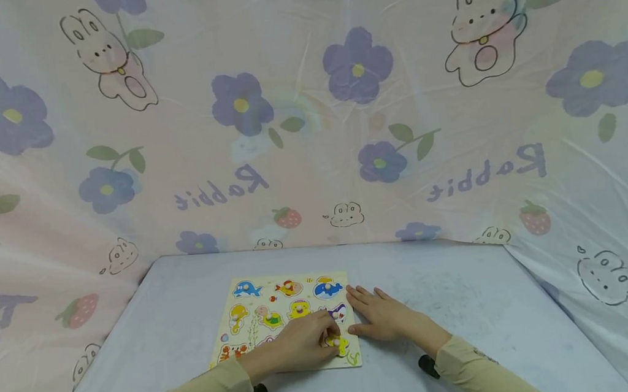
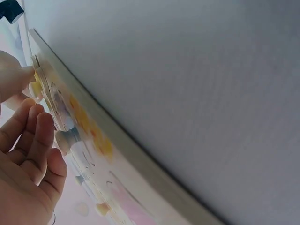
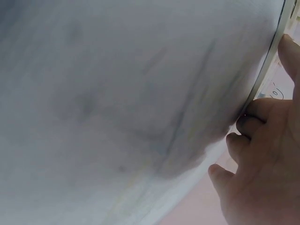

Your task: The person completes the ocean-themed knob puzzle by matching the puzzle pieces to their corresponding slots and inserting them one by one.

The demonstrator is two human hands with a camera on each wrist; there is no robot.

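Observation:
A wooden knob puzzle board [image 1: 268,282] with sea-animal pieces lies on the table. My left hand [image 1: 306,341] reaches across its lower part, thumb and index finger pinching the knob of a yellow puzzle piece [image 1: 343,345] at the lower right corner. In the left wrist view, that yellow piece [image 2: 37,80] is partly hidden by the thumb, and the other fingers curve loosely above the board. My right hand [image 1: 381,315] rests on the table with fingers spread, its thumb and fingertips touching the board's right edge. The left hand and forearm hide some bottom-row pieces.
Other knobbed pieces sit on the board, among them a blue whale [image 1: 328,289], a turtle [image 1: 271,318], a yellow octopus [image 1: 299,308] and a red crab [image 1: 232,351]. A white cloth covers the table [image 1: 465,288]. A printed curtain [image 1: 309,141] hangs behind and at both sides.

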